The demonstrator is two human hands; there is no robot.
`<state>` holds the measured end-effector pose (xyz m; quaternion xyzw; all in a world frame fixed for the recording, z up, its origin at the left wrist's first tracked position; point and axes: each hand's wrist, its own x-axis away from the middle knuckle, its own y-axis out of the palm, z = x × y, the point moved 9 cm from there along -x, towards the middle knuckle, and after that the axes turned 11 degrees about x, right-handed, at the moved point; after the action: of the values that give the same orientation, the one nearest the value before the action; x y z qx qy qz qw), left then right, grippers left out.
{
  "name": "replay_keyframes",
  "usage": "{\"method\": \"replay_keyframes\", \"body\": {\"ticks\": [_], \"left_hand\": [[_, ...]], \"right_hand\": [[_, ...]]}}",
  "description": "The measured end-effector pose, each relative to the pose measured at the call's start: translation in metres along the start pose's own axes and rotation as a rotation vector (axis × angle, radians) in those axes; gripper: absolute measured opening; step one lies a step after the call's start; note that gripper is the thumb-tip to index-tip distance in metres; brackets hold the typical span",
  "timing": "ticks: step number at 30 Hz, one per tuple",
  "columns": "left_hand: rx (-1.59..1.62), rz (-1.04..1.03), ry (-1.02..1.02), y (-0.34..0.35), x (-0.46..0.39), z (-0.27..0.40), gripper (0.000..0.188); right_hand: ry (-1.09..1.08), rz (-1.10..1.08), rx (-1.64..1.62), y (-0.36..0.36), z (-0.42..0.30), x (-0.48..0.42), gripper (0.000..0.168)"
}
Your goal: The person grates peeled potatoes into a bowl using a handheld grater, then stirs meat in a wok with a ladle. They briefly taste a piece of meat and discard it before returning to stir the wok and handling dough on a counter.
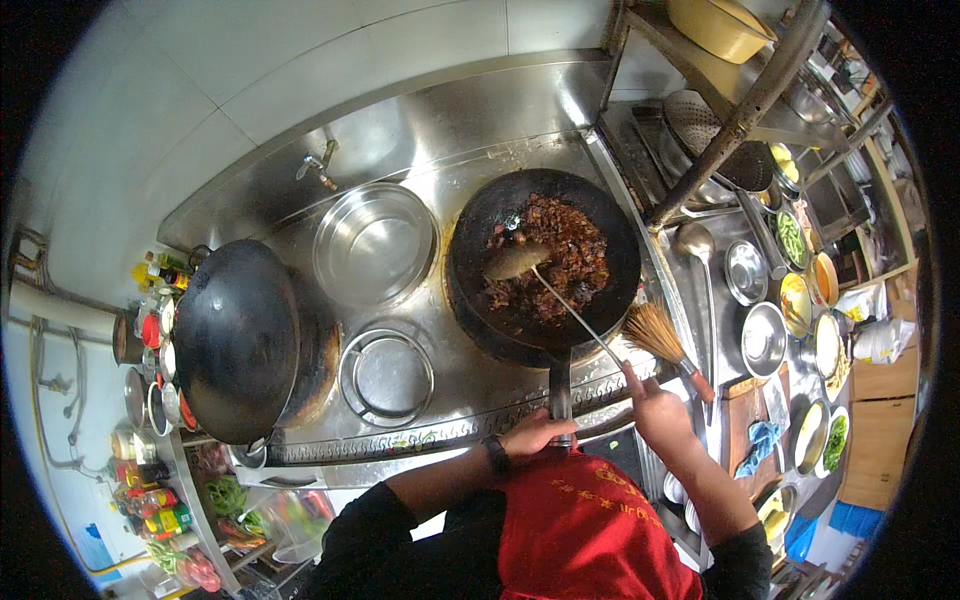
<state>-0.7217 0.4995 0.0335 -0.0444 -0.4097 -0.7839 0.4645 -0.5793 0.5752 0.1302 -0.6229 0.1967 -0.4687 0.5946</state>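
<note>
My right hand (660,411) grips the handle of a long metal ladle (517,261), whose bowl rests face down inside a black wok (480,225) on the stove. Dark reddish-brown chopped food (574,240) lies in the wok, mostly to the right of the ladle's bowl. At the near side of the wok, my left hand (534,433) is on the wok's metal handle (560,386); the fingers are partly hidden there. A bamboo wok brush (660,330) with a red handle lies just right of the wok.
A second black wok (238,341) leans at the left. Between the woks sit a wide metal pan (375,244) and a ring-shaped stand (386,375). A tap (319,169) is behind. Rightward are a second ladle (696,244), metal bowls (763,337), a cutting board (742,420) and a slanting pipe (742,120).
</note>
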Motion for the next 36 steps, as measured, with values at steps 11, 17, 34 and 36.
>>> {"method": "replay_keyframes", "body": {"ticks": [11,17,34,36], "left_hand": [[-0.028,0.045,0.045,-0.006,-0.005,-0.01,0.031],[-0.111,0.03,0.073,-0.014,-0.012,-0.021,0.035],[-0.02,0.067,0.085,-0.014,-0.01,-0.018,0.032],[-0.093,0.036,0.127,-0.011,-0.008,-0.011,0.032]], "right_hand": [[0.437,-0.187,-1.393,-0.018,0.028,0.078,0.044],[0.355,-0.361,-1.546,-0.011,0.001,0.08,0.042],[0.211,-0.07,-1.007,0.009,-0.007,0.036,0.041],[0.387,-0.23,-1.21,-0.003,-0.014,0.047,0.041]]}}
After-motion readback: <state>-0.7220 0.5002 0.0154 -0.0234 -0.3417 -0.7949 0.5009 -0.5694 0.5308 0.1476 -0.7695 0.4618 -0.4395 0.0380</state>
